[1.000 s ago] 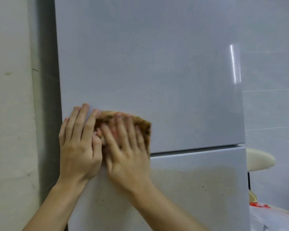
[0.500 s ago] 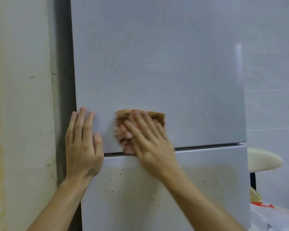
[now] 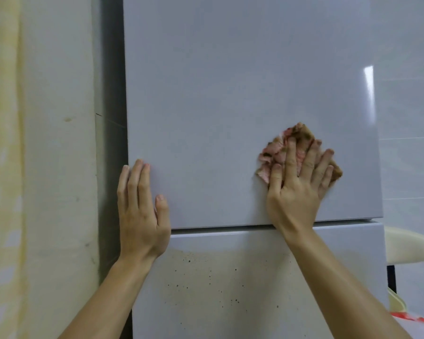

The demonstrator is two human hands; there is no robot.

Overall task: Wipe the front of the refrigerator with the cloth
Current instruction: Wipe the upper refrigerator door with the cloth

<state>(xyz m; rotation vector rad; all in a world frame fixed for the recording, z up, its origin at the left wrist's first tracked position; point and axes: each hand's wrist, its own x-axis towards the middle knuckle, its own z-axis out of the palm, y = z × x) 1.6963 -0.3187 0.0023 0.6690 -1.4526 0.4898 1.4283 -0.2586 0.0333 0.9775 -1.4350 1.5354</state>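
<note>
- Head view, the only view: 1 refrigerator (image 3: pixel 230 94), pale grey and glossy, seen from the front.
- 2 door panels counted: upper door (image 3: pixel 218 57) and lower door (image 3: pixel 267 289), split by 1 horizontal seam (image 3: pixel 218 228).
- 1 cloth (image 3: pixel 272 152), crumpled, pink and brown, lies flat against the upper door in its lower right part, above the seam and near the door's right edge.
- 2 hands in frame, both bare, forearms entering from below.
- Right hand (image 3: pixel 291 199): fingers straight and spread, pressing the cloth to the door. No curl around it. The cloth shows above and on both sides of the fingers.
- Left hand (image 3: pixel 142 216): flat and relaxed, holding nothing. Its fingers rest on the upper door at the door's left edge, and its palm crosses the seam.
- The two hands are well apart; the left hand does not touch the cloth.
- Lower door: many small dark specks (image 3: pixel 206 277) over a dull brownish patch below the seam. I did not count them.
- Left of the refrigerator: 1 cream wall (image 3: pixel 47 167), stained.
- Right of it: 1 tiled wall (image 3: pixel 411 118) and 1 cream rounded object (image 3: pixel 406 248); I cannot tell what it is.
</note>
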